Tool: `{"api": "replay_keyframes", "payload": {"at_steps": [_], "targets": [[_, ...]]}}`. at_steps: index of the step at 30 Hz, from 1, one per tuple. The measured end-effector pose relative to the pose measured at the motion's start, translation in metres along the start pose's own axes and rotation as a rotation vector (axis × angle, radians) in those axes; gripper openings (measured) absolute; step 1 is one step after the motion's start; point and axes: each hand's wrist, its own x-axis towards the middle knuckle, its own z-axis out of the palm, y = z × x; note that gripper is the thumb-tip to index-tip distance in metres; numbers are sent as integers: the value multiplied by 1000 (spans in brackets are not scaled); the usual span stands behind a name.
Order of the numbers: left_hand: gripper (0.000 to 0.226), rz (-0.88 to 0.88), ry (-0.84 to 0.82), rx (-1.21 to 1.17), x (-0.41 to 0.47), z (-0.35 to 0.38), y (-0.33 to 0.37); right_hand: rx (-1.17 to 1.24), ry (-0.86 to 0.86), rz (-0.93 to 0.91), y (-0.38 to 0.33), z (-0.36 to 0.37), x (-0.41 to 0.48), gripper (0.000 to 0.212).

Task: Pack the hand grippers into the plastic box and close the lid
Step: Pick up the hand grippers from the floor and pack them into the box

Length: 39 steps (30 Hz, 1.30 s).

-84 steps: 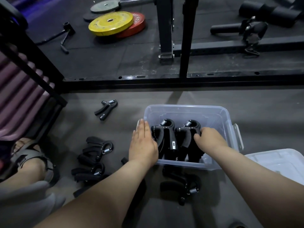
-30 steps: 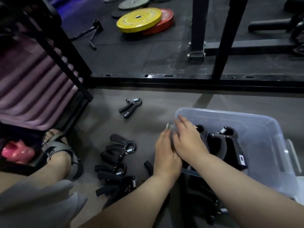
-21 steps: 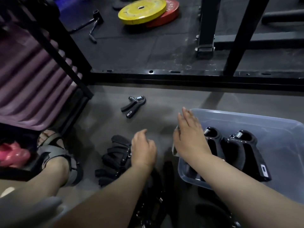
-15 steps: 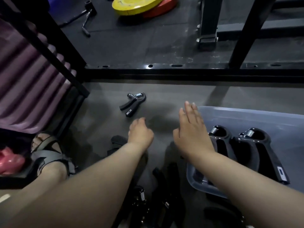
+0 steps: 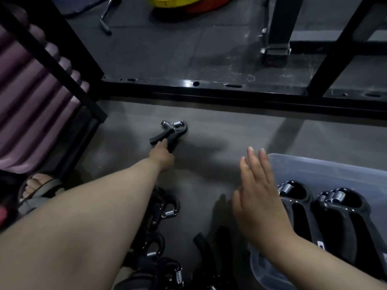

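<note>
Head view: the far hand gripper point(image 5: 170, 132) on the floor point(image 5: 230, 130) is pinched at its handle by curled fingers point(image 5: 164, 143) of the left hand point(image 5: 162, 156). The right hand point(image 5: 259, 197), fingers straight and together, is held beside the plastic box point(image 5: 314, 166). Both handles should be grabbed so it is not dropped.

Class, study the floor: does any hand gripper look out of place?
One grey hand gripper with a metal spring lies alone, apart from the black grippers heaped beside the clear plastic box; the left hand touches its handle.
</note>
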Motion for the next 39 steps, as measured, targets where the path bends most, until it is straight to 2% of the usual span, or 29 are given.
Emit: {"api": "replay_keyframes", "payload": {"at_steps": [4,9,11,18,20,23,26,28,30,33,35,37,39], "targets": [[35,18,165,168,-6,13,-7,6,12,-1,-2,0,2,71],[40,-97,208,79,-21,33,6,13,15,-8,-3,-1,2,71],[39,-77,222,46,-28,35,13,15,0,-9,-2,0,2,68],[31,20,318,-196,-60,9,27,104,-54,6,-4,-7,2,62],[38,0,304,-290,-75,-3,35,187,-117,17,-4,-15,2,59],[46,-83,290,-586,-105,-17,48,263,-170,17,0,-26,-3,60],[54,-103,329,-644,-146,-27,54,282,-274,5,4,-34,-14,59],[57,-27,422,-585,-174,-30,58,272,-293,-57,7,-37,-26,58],[47,56,473,-545,-203,-29,70,367,-274,-56,10,-46,-37,53],[27,258,542,-548,-250,-22,98,751,-250,177,6,-71,-37,37],[22,427,544,-528,-275,-14,113,1037,-258,350,2,-88,-30,39],[23,573,489,-462,-294,-3,123,1349,-288,539,4,-103,-23,38],[30,738,452,-304,-306,10,131,1452,-291,642,12,-119,-23,29]]}}
